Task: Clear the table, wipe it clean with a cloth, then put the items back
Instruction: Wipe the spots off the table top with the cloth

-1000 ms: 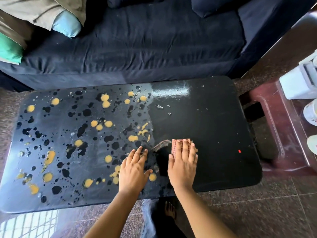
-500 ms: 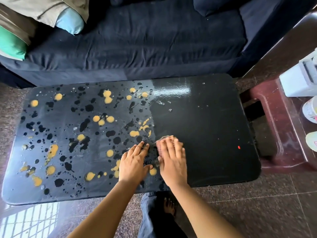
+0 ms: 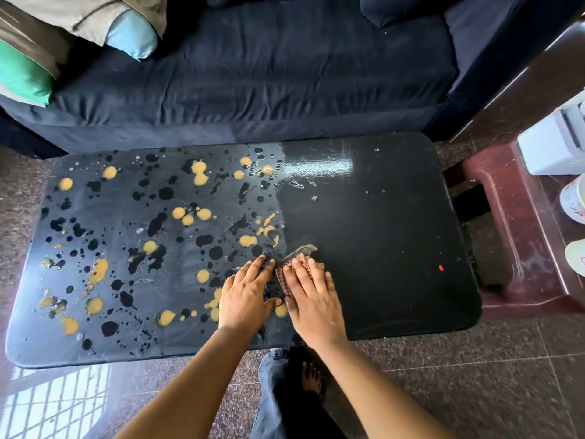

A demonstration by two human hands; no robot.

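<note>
Speckled stone floor (image 3: 443, 391) surrounds a low black table (image 3: 380, 248), which stands in front of a navy sofa (image 3: 269, 74) at twelve o'clock. From its middle toward nine o'clock the tabletop is covered with yellow blobs (image 3: 199, 177) and dark spots. The half toward three o'clock is glossy and nearly plain, apart from a few pale flecks and a small red speck (image 3: 441, 267). A reddish checked cloth (image 3: 282, 277) lies on the table near its six o'clock edge, right where the spotted half meets the plain half. The right hand (image 3: 311, 299) lies flat on it, fingers straight and pointing to twelve o'clock, pressing rather than gripping. A grey-brown corner of the cloth pokes out beyond the fingertips. The left hand (image 3: 243, 296) rests just beside it at nine o'clock, flat on the tabletop with fingers stretched and holding nothing (whether its thumb touches the right hand is hard to tell). A maroon stool (image 3: 506, 280) stands at three o'clock of the table. A pale blue cushion (image 3: 133, 33) and a green cushion (image 3: 22, 71) sit at the sofa's ten o'clock end. A bare foot (image 3: 311, 378) and a jeans leg (image 3: 272, 391) show below the table's six o'clock edge.
</note>
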